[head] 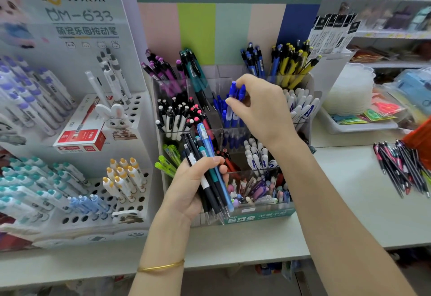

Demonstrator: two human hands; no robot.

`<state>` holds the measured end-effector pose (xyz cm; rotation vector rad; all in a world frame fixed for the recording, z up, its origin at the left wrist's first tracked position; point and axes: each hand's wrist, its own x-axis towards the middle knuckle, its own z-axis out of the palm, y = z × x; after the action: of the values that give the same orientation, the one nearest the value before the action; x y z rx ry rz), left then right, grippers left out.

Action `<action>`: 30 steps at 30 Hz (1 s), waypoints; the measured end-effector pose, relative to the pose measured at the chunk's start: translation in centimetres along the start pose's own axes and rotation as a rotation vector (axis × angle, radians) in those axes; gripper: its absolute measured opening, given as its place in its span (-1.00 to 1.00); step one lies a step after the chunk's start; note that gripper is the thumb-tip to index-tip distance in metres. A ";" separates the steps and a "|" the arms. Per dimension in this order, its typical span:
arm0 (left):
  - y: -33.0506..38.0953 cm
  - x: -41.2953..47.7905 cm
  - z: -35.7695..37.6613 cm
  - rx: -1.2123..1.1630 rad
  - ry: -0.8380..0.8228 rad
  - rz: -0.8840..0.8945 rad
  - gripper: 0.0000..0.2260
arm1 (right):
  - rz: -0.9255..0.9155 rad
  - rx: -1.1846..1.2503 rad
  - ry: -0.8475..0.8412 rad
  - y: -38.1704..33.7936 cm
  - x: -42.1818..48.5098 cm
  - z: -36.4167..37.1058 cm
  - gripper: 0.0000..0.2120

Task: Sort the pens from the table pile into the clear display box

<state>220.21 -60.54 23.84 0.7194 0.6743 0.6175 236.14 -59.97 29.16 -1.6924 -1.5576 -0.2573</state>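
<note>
Fingers (233,102) of the right hand (263,109) are pinched round a couple of blue pens (234,88), held pretty much upright with the clicker ends up. They're sitting right over the middle slot of the clear display box (303,90), the one that already has matching blue ones (224,115) in it. So I'd say the drop is basically straight down along the pens' own length, no sideways shuffle needed. The left hand (191,191) is lower and closer to the front of the box, gripping a mixed bundle (211,179) of black, teal and light-blue pens, tips pointing down. The table pile (401,165) is off to the right on the white table (349,191), well apart from the box and nearer the right hand.
</note>
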 end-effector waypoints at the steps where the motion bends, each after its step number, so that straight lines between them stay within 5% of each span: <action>1: 0.0 0.0 0.0 -0.002 -0.003 0.000 -0.68 | 0.019 -0.007 0.021 0.1 0.2 0.1 -0.89; 4: 0.1 -0.1 0.0 0.003 -0.005 0.004 -0.65 | 0.115 0.032 0.087 0.7 0.0 0.0 -0.89; 13: 0.2 -0.1 -0.2 -0.009 -0.024 -0.024 -0.79 | 0.199 0.083 -0.089 0.8 0.9 0.0 -0.84; 23: 0.5 -0.3 -0.1 0.007 -0.015 -0.040 -0.80 | 0.268 -0.157 -0.198 0.4 1.4 0.9 -0.78; 30: 0.7 -0.3 -0.1 0.002 -0.030 -0.040 -0.74 | 0.266 0.076 0.054 0.0 -0.2 0.9 -0.76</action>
<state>219.75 -60.32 24.47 0.7147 0.6603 0.5686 235.79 -59.52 28.40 -1.7943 -1.2696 -0.1049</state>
